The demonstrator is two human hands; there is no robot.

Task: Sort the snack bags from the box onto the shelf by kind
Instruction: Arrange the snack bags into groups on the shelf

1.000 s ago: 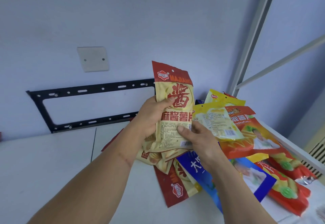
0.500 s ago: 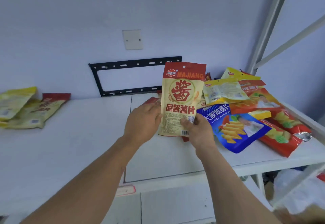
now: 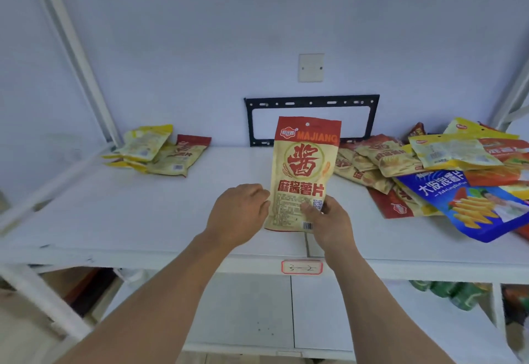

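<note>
I hold a beige and red MAJIANG snack bag [image 3: 305,163] upright over the middle of the white shelf [image 3: 143,220]. My right hand [image 3: 326,222] pinches its lower right corner, thumb on the front. My left hand [image 3: 239,216] is at the bag's lower left edge with fingers curled; whether it grips the bag is unclear. A small pile of yellow and beige bags [image 3: 156,153] lies at the shelf's back left. A mixed heap of bags [image 3: 429,169], with a blue bag [image 3: 472,206] in front, covers the right side.
A black wall bracket [image 3: 312,103] and a blank switch plate [image 3: 311,67] are on the wall behind. White frame posts [image 3: 77,49] stand at the left. A label [image 3: 301,267] marks the shelf's front edge. Green packets [image 3: 452,292] lie on the lower shelf at right.
My view and both hands have swung left from the right-hand heap to the shelf's middle, carrying the MAJIANG bag. The left pile has come into view.
</note>
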